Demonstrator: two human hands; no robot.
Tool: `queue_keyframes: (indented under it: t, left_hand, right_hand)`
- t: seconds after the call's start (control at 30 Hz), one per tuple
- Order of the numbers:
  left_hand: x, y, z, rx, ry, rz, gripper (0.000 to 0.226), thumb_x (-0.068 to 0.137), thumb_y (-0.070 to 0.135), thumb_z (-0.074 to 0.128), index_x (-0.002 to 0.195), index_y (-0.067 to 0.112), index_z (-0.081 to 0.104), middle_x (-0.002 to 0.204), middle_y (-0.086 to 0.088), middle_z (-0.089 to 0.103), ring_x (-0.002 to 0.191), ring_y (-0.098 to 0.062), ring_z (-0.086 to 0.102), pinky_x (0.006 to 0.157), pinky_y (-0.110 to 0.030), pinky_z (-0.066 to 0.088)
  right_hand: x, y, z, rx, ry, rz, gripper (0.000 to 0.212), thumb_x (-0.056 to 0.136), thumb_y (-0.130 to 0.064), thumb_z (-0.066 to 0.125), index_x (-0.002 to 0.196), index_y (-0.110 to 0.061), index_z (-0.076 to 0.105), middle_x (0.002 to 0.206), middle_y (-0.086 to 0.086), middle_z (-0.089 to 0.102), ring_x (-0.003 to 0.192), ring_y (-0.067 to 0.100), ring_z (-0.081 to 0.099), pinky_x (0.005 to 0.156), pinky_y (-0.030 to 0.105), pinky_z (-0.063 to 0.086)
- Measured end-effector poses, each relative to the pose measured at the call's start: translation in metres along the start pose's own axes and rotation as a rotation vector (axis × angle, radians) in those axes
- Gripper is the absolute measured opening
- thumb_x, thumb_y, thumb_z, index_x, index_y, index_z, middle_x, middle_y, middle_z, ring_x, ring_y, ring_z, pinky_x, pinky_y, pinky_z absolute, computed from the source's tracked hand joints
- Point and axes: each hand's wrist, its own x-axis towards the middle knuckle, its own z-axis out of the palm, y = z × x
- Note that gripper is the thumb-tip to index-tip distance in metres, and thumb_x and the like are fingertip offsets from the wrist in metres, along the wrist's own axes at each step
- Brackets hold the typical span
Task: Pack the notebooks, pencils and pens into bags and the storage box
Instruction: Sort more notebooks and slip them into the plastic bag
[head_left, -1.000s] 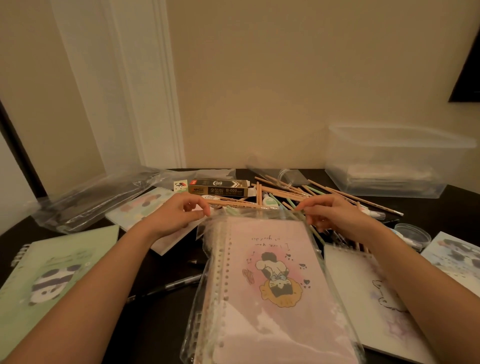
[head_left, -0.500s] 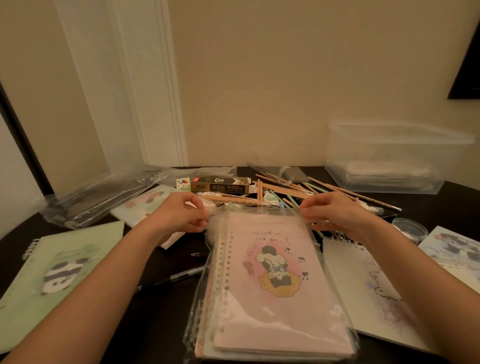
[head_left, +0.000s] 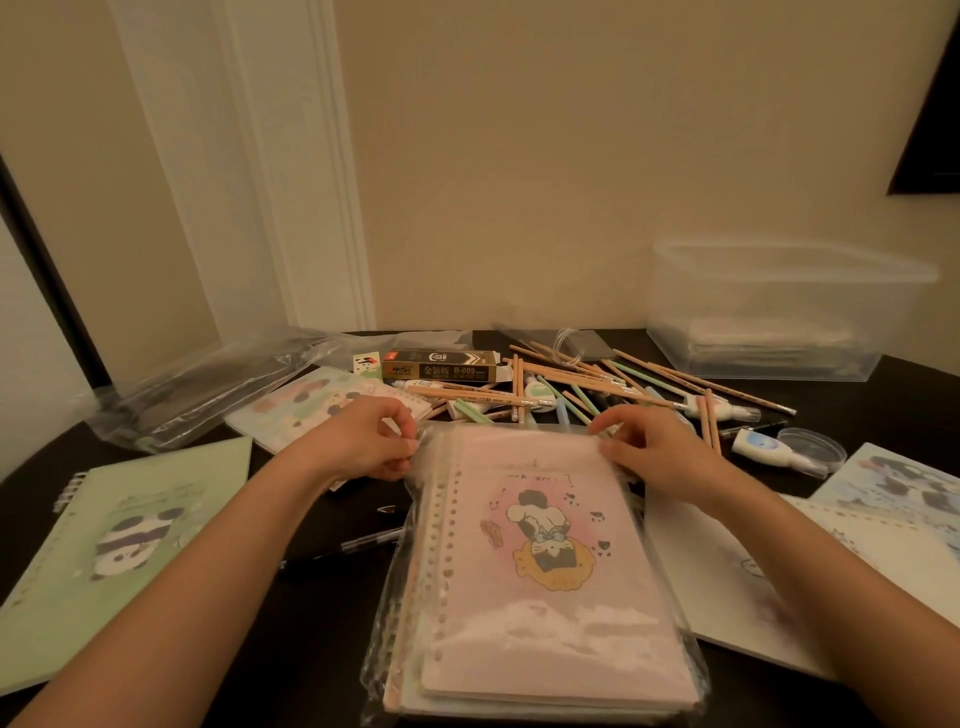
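Dark tabletop (head_left: 311, 649) against a beige wall, and I'm seeing stationery spread all over it. Front and centre, a clear plastic bag (head_left: 382, 670) lies flat with a stack of notebooks inside, and a pink loose-leaf notebook with a cartoon drawing (head_left: 545, 613) sits on top of that stack. Now the left hand (head_left: 363, 447): it pinches the bag's far left corner between thumb and curled fingers. Over to the right hand (head_left: 654, 457), fingers curled over the far right corner, pinching the plastic there too. Just beyond both hands there's a loose heap of wooden and pastel pencils (head_left: 571, 384), with a black-and-gold cardboard pen box (head_left: 441, 364) at its left end. Far right at the back, I've got the clear plastic storage box (head_left: 779, 312) against the wall. A green spiral notebook with a panda (head_left: 119, 545) lies off to the left, a second crumpled clear bag (head_left: 208, 384) behind it, and a white notebook (head_left: 727, 582) just beside the packed bag on the right.
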Motion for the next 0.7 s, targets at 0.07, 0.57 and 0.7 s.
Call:
queue_keyframes:
  t: [0.07,0.57,0.7]
  left_hand:
    - [0.0,-0.002,0.004,0.146,0.042,0.045,0.01,0.09,0.003,0.056,0.082,0.009,0.056,0.075,-0.01,0.062,0.065,-0.016,0.06,0.068,-0.028,0.056]
    - [-0.016,0.029,0.055,0.924,0.142,-0.038,0.09,0.08,0.08,0.02,0.127,0.01,0.052,0.115,-0.008,0.059,0.103,-0.023,0.055,0.081,-0.032,0.045]
    - [-0.016,0.027,0.056,1.036,0.065,-0.129,0.094,0.08,0.08,0.012,0.139,0.012,0.041,0.138,-0.009,0.049,0.124,-0.028,0.046,0.093,-0.037,0.039]
  right_hand:
    - [-0.003,0.001,0.006,-0.1,0.052,-0.042,0.021,0.095,-0.018,0.053,0.114,-0.025,0.058,0.092,0.0,0.061,0.08,0.009,0.055,0.066,0.015,0.042]
    - [-0.011,0.004,0.015,-0.5,0.138,-0.151,0.029,0.102,-0.03,0.035,0.128,-0.028,0.047,0.123,0.0,0.055,0.118,0.016,0.046,0.098,0.031,0.035]
    - [-0.014,0.004,0.011,-0.554,0.139,-0.148,0.032,0.1,-0.036,0.036,0.13,-0.033,0.045,0.122,-0.002,0.047,0.114,0.014,0.039,0.09,0.026,0.032]
